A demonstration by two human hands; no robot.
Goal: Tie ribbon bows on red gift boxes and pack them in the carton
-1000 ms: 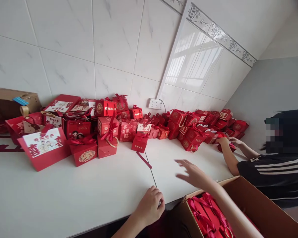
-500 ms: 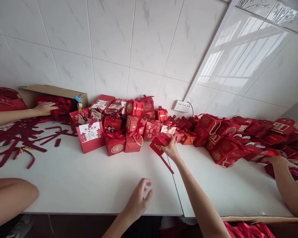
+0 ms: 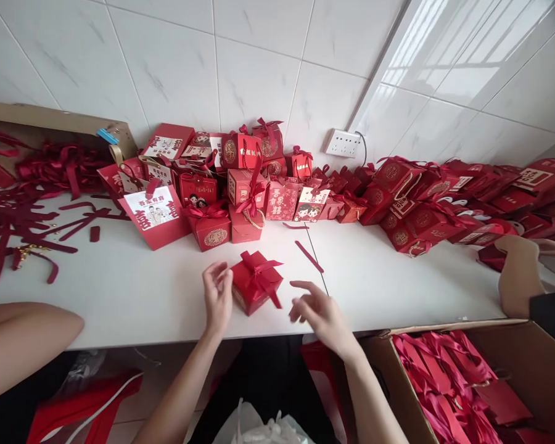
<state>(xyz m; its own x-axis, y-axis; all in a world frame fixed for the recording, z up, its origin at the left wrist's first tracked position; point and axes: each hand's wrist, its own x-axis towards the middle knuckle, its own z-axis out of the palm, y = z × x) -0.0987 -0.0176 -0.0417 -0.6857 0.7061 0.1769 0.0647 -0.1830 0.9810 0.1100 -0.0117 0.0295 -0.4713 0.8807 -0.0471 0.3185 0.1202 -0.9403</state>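
Note:
A small red gift box [image 3: 255, 283] with a red ribbon bow on top sits on the white table [image 3: 134, 290] near its front edge. My left hand [image 3: 217, 297] is against the box's left side, fingers upright and slightly apart. My right hand [image 3: 318, 311] hovers just right of the box, fingers spread, holding nothing. A loose red strip [image 3: 309, 256] lies on the table behind the box.
A heap of red gift boxes [image 3: 240, 185] runs along the tiled wall. Red ribbons and paper cut-outs [image 3: 23, 222] cover the left. A cardboard box [image 3: 513, 364] of red flat packs stands at lower right. Other people's arms [image 3: 520, 274] [image 3: 23, 345] rest at both sides.
My right hand drew a small red box from the pile to the table's front edge and let go. My left hand came up against the box. The view tilted down.

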